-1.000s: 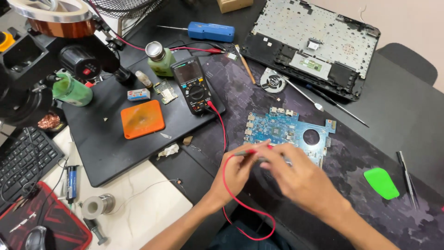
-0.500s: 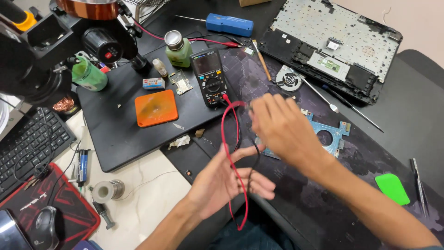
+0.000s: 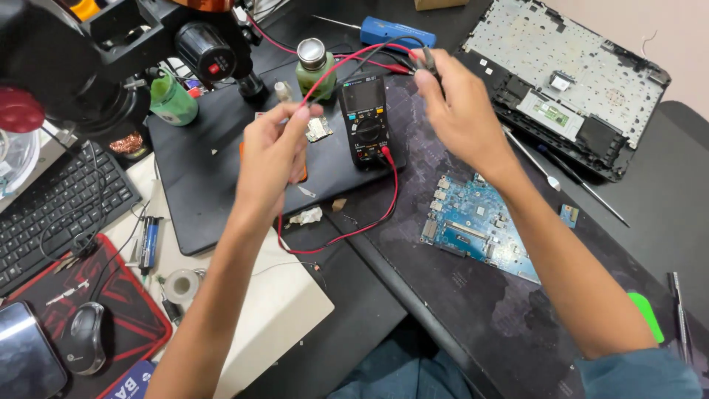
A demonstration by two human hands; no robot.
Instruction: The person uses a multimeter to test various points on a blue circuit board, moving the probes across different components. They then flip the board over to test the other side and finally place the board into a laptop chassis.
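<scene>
My left hand (image 3: 272, 157) is raised over the black work mat (image 3: 196, 170) and pinches the red test lead wire (image 3: 347, 230). My right hand (image 3: 456, 111) is lifted beside it and grips the probe ends (image 3: 425, 60) above the black multimeter (image 3: 365, 122). The red lead runs from the multimeter's socket in a loop across the mat and up to my hands. A blue circuit board (image 3: 476, 225) lies on the dark patterned mat under my right forearm, untouched.
An opened laptop chassis (image 3: 569, 81) lies at the back right, with a blue screwdriver (image 3: 397, 31), two green bottles (image 3: 316, 70), a microscope (image 3: 88, 66), keyboard (image 3: 52, 207), mouse (image 3: 83, 337), solder roll (image 3: 179, 284), metal tools (image 3: 535, 164) and a green pry pick (image 3: 648, 314).
Both hands rose from the circuit board and moved left and back to above the multimeter, carrying the leads; the circuit board now lies uncovered.
</scene>
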